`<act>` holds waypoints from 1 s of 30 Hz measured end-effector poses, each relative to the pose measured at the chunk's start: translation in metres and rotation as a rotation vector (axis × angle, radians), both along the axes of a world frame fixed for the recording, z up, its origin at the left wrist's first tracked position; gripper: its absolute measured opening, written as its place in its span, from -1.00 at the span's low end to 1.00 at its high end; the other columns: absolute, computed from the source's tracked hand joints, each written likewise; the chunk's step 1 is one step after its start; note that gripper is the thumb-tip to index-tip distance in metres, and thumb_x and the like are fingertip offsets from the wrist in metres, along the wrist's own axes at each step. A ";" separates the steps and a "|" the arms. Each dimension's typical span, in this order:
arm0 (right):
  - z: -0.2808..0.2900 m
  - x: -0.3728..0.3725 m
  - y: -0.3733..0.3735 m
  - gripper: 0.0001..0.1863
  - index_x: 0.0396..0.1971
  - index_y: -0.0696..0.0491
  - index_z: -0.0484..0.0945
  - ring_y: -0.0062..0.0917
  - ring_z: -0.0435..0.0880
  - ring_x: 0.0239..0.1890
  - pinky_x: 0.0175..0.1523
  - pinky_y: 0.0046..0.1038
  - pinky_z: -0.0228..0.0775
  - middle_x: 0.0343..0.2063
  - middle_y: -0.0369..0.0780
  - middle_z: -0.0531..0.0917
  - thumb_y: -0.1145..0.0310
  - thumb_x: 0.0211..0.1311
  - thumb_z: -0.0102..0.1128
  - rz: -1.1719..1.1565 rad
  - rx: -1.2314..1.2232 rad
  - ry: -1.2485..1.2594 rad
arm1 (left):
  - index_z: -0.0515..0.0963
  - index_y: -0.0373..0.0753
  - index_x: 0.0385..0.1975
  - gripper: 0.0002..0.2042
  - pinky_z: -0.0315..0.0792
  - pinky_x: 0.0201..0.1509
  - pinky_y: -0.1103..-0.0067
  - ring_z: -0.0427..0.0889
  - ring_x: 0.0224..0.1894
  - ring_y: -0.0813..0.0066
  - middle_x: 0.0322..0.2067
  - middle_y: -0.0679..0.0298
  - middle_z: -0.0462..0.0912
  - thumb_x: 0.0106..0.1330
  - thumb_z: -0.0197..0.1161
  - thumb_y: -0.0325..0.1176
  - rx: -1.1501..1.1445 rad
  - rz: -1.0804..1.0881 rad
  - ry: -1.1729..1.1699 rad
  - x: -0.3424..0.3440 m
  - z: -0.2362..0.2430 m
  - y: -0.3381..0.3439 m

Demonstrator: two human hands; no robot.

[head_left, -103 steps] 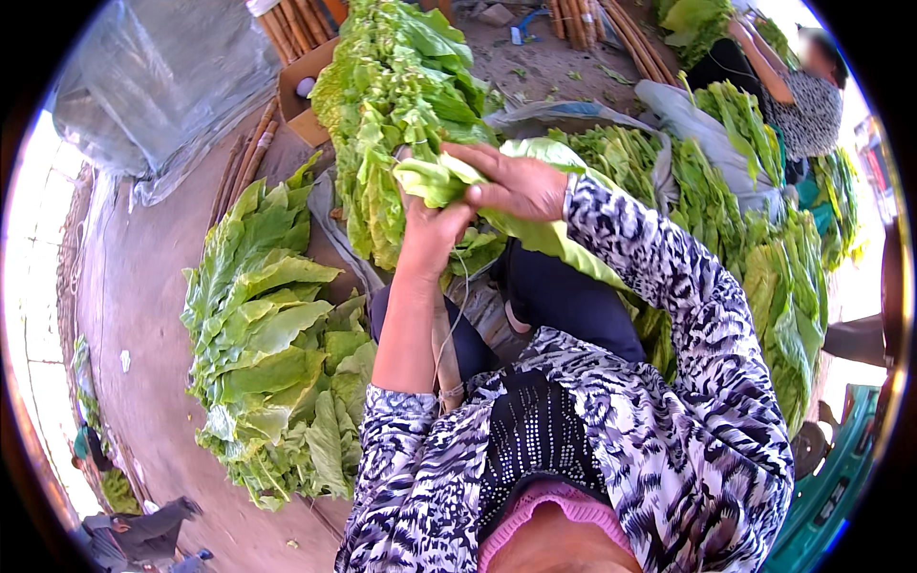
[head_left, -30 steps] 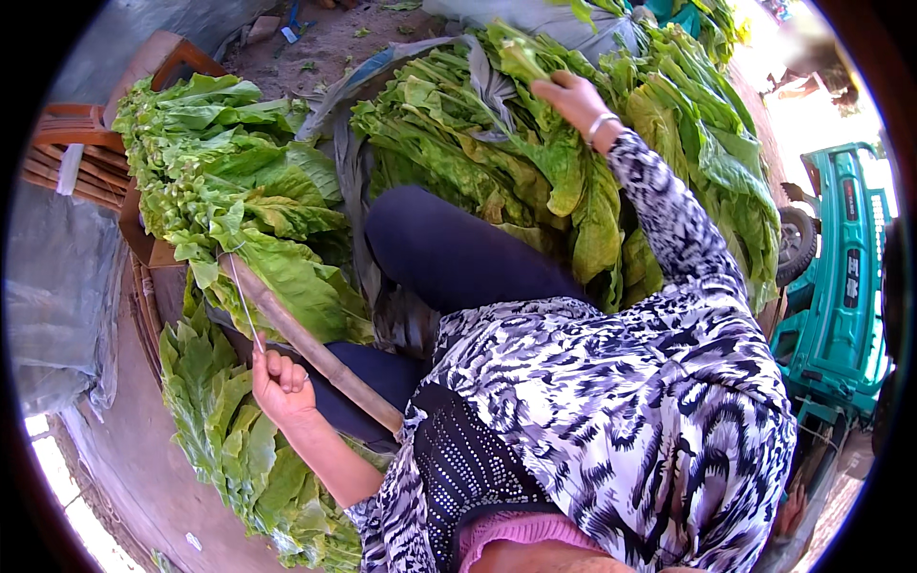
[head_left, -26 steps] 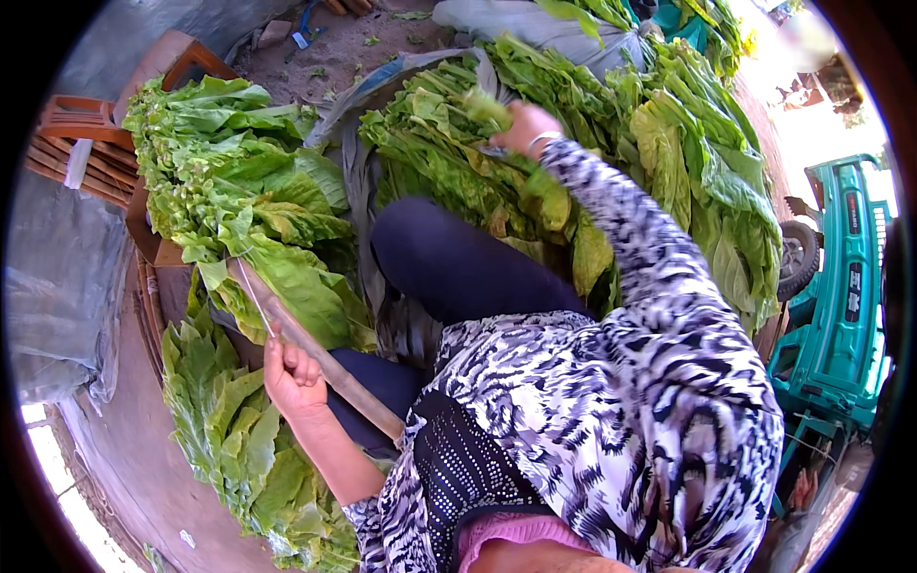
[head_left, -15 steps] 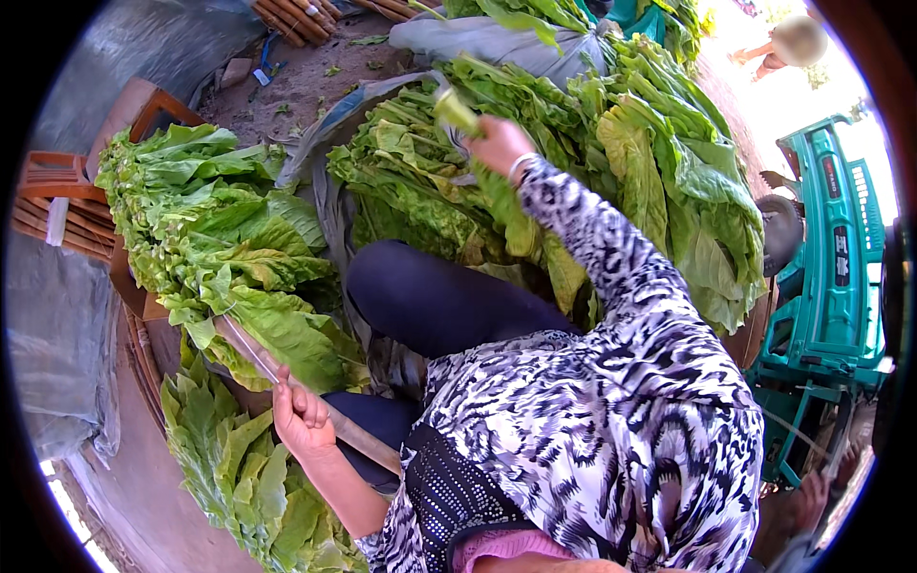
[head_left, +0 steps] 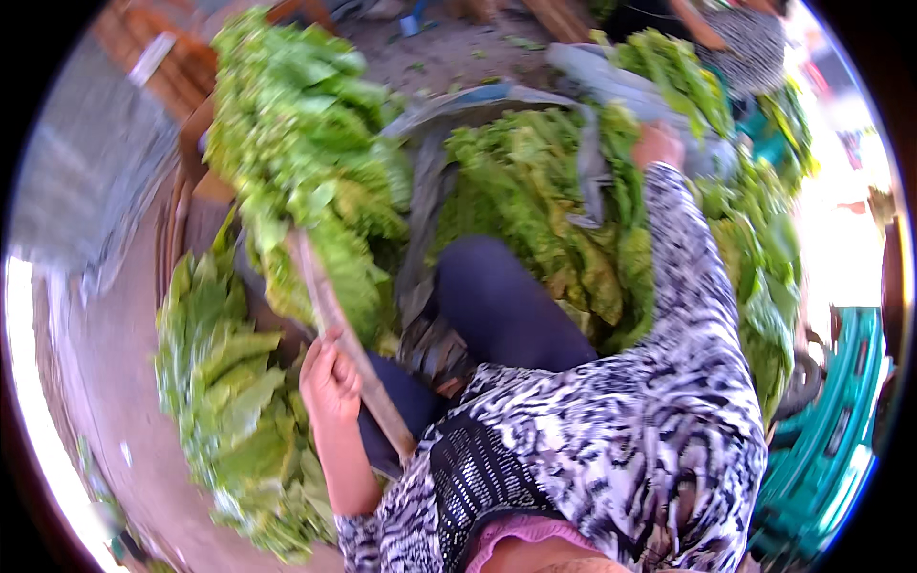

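Note:
My left hand (head_left: 331, 379) is closed beside a long flat wooden stick (head_left: 368, 368), its fingertips against the stick's edge. Whatever lies inside those fingers is hidden. The stick slants from my lap up to a thick row of green leaves (head_left: 306, 153), which covers its far part. Farther right, my right hand (head_left: 659, 146) reaches to the far side of a heap of large yellow-green leaves (head_left: 535, 181), close to a grey plastic sheet (head_left: 611, 81). Motion smears its fingers, and I cannot see whether they hold a leaf.
Another leaf pile (head_left: 239, 420) lies on the ground at the left. More leaves (head_left: 755, 277) hang at the right, near a teal machine-like frame (head_left: 831, 430). Another person's arm (head_left: 697, 24) shows at the far right. Wooden poles (head_left: 158, 67) stand at the far left.
My right hand has moved away to the right and far side; the leaf stems seen in it earlier no longer show. The view has turned, and my left hand stays by the stick.

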State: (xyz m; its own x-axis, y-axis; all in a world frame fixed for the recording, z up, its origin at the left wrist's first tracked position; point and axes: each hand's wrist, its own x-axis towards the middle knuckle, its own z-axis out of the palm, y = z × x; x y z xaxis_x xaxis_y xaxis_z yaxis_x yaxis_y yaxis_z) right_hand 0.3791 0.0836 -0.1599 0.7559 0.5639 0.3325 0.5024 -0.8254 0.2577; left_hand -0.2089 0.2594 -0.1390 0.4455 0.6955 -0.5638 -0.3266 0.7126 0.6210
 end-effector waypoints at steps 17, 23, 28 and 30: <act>0.085 -0.344 0.123 -0.32 -0.03 0.14 0.39 -0.24 0.58 -0.20 -0.06 -0.35 0.38 -0.26 -0.04 0.58 -0.01 -0.10 0.30 1.035 -0.147 1.153 | 0.40 -0.33 -0.16 -0.74 0.34 -0.40 0.75 0.42 -0.42 0.76 -0.40 0.41 0.49 0.17 0.22 -0.49 0.403 -0.001 -0.044 0.066 0.026 -0.015; 0.099 -0.315 0.146 -0.53 -0.07 0.17 0.42 -0.44 0.59 -0.29 -0.11 -0.42 0.39 -0.33 -0.18 0.61 0.26 0.04 0.23 0.843 -0.578 1.472 | 0.46 -0.28 -0.11 -0.69 0.28 -0.46 0.68 0.34 -0.57 0.64 -0.59 0.47 0.40 0.17 0.23 -0.34 0.819 -0.202 0.462 0.021 0.029 0.011; 0.024 -0.339 0.228 -0.64 -0.27 0.08 0.57 -0.32 0.61 -0.32 -0.17 -0.26 0.41 -0.39 -0.10 0.63 0.16 -0.05 0.23 1.054 -0.995 0.892 | 0.52 -0.34 -0.35 -0.80 -0.02 -0.67 0.76 0.13 -0.73 0.78 -0.77 0.51 0.24 0.30 0.05 -0.32 0.583 -0.313 0.362 -0.072 0.020 0.055; -0.027 -0.366 0.265 -0.61 -0.26 0.08 0.58 -0.30 0.62 -0.29 -0.17 -0.28 0.42 -0.37 -0.09 0.64 0.13 -0.05 0.24 1.109 -0.796 1.056 | 0.51 -0.35 -0.36 -0.78 -0.01 -0.68 0.76 0.13 -0.74 0.76 -0.77 0.50 0.24 0.29 0.05 -0.30 0.469 -0.503 0.278 -0.096 -0.013 0.069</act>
